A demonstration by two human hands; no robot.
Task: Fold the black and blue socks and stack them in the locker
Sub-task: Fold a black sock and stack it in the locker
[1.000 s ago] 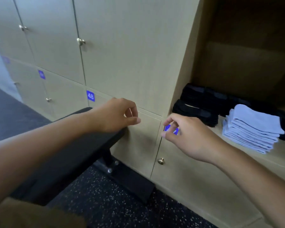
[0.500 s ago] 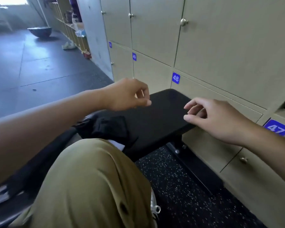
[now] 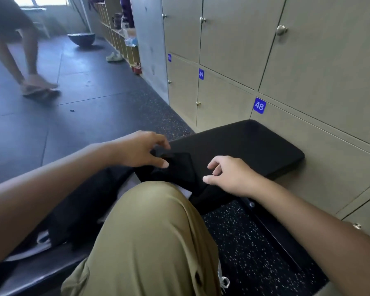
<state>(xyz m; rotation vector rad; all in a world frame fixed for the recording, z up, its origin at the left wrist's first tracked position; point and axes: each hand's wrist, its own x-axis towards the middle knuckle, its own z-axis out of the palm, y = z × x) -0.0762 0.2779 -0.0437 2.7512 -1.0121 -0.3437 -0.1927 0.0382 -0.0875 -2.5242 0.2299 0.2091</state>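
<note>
Socks (image 3: 175, 167) of black cloth lie heaped on the padded counter (image 3: 254, 146) beside our knee (image 3: 158, 221), so in the head view we reach our left hand (image 3: 141, 149) down to pinch the top one, our right hand (image 3: 229, 174) hovering loose, holding nothing.

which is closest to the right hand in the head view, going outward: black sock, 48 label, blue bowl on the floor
From the right hand:
1. black sock, just to its left on the bench, under the left hand's fingers.
2. 48 label, up and to the right on the locker door.
3. blue bowl, far off at upper left on the floor.
</note>
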